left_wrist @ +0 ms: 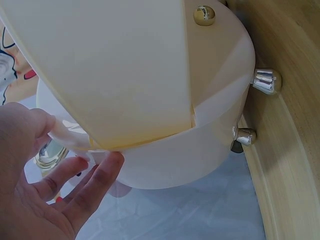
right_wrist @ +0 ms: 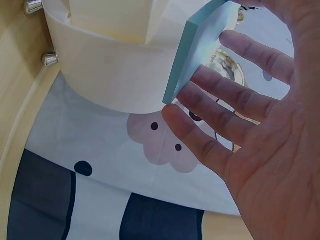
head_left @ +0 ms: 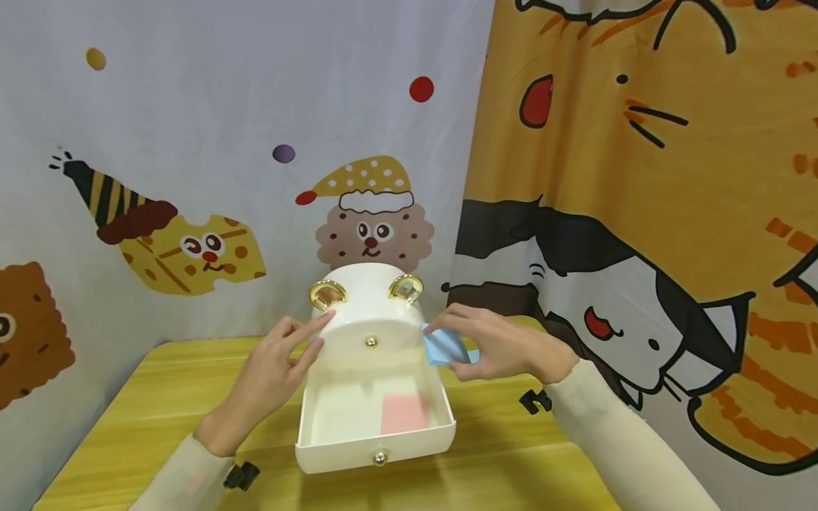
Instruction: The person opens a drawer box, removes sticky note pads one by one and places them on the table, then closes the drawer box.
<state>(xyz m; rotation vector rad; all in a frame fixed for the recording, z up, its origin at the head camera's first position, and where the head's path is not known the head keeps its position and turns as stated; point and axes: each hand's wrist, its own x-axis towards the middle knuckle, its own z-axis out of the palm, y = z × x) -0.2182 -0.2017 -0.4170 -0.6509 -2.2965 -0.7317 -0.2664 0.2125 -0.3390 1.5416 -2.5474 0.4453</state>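
A cream storage box [head_left: 371, 305] with gold ring ears stands on the table, its lower drawer [head_left: 339, 465] pulled out. My right hand [head_left: 505, 344] pinches a light blue sticky note pad [head_left: 444, 346] between thumb and fingertips, beside the box's right side. The right wrist view shows the pad [right_wrist: 192, 55] edge-on, fingers along its face. My left hand [head_left: 275, 365] is at the box's left front with fingers extended, and in the left wrist view its fingertips [left_wrist: 114, 160] rest at the box's edge. A pink sticky note pad [head_left: 404, 414] lies inside the drawer, toward its right.
The yellow wood-grain table [head_left: 185, 383] runs under the box. Behind it hangs a pale cloth [head_left: 192, 106] with cartoon figures, and an orange cat-print cloth [head_left: 575, 156] hangs at the right. Short metal feet [left_wrist: 267, 81] raise the box.
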